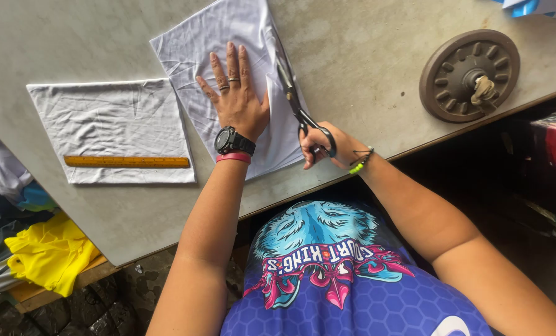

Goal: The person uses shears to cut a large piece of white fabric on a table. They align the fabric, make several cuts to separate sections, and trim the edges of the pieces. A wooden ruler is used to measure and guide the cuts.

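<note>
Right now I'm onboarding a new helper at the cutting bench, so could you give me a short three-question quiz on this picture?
1. True or false: the left hand lies flat on the white fabric sheet being cut.
2. Which hand holds the dark-handled metal scissors? A) left B) right C) neither
3. Fill in: the yellow wooden ruler lies on the second ______ cloth piece.

Key:
1. True; the fingers are spread on the sheet.
2. B; the right hand grips the handles, blades along the sheet's right edge.
3. White. The round brown metal wheel sits apart on the grey table.
</note>
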